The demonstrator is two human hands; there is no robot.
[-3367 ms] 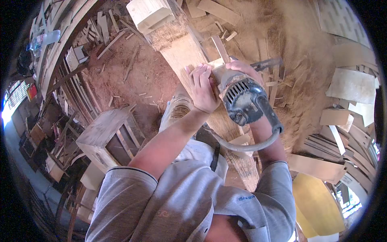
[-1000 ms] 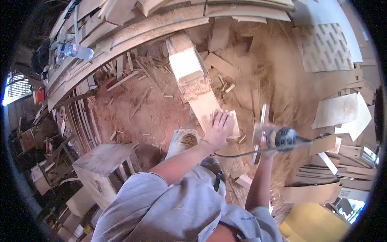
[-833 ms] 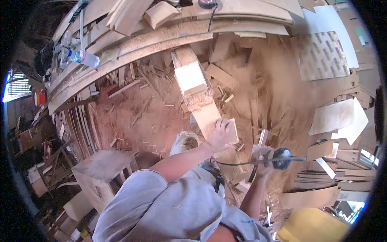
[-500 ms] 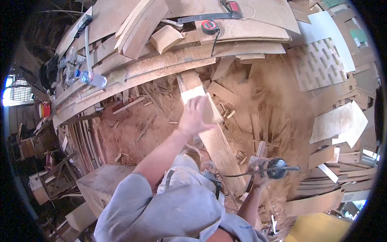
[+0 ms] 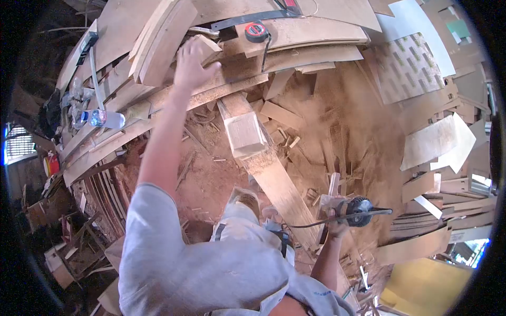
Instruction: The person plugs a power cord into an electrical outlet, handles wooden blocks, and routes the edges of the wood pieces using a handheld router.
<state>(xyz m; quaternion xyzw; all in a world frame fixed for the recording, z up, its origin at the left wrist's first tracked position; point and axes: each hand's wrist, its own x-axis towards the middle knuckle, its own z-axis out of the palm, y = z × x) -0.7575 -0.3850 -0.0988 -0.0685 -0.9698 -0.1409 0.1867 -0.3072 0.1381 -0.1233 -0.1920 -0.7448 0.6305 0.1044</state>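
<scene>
Over the bench (image 5: 308,37), left hand (image 5: 191,68), fingers wide, near wood block (image 5: 211,46); right hand (image 5: 337,227) around power tool (image 5: 359,211).

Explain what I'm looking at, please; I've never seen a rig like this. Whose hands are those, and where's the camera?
There's no robot: a person works bare-handed, wearing the camera on their head, looking forward and down. The right hand holds a corded power tool. The left hand, thumb spread, is at a wood block among stacked boards; whether it grips is unclear. On those boards lie a tape measure and a bottle. A long plank is nearer the person.
</scene>
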